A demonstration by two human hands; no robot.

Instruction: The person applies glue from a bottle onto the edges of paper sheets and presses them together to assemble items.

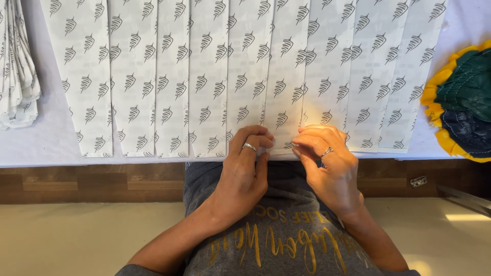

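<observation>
White tabletop (48,143) — left hand (245,168) and right hand (327,163) pinch one paper strip's (284,102) bottom edge.

Overlapping paper strips (204,76) are lying side by side across the table (51,138). Both hands, left hand (245,168) beside right hand (327,163), are resting at the strips' near edge. A folded stack (18,61) is sitting far left, a round cushion (463,102) far right.

Overlapping white paper sleeves (215,76) with grey emblems, across the table
</observation>
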